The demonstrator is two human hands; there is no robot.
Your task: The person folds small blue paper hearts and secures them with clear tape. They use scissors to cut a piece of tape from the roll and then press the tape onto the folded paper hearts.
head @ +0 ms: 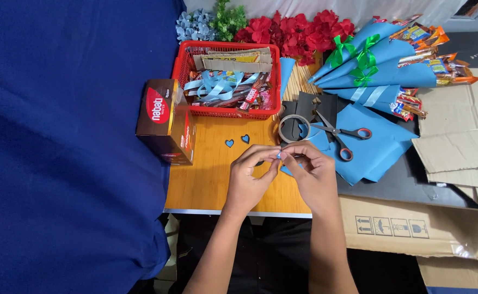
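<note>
One blue cloth (pixel 65 147), over the left of the view and hiding whatever lies under it.
One wooden table (pixel 212 179); its right part is buried beneath paper and cardboard.
Flattened cardboard sheets (pixel 462 141), off the right edge, overlapping, count unclear.
Four blue paper bouquets (pixel 391 65) at the far right corner, three tied with green ribbon; snack packets poke from the tops.
One sheet of blue paper (pixel 375 147), right of my hands.
One red basket (pixel 225 79) at the far edge, with ribbon and wrappers in a tangle I cannot count.
One brown snack box (pixel 165 122) at the left edge.
One pair of scissors (pixel 339 133), lying on the blue paper.
One tape roll (pixel 293 129), just beyond my fingers.
Two small blue hearts (pixel 237 141), mid-table.
My left hand (pixel 250 177) and right hand (pixel 312 171), near the front edge, fingertips pinched together on one tiny blue piece (pixel 279 156), mostly hidden.
</note>
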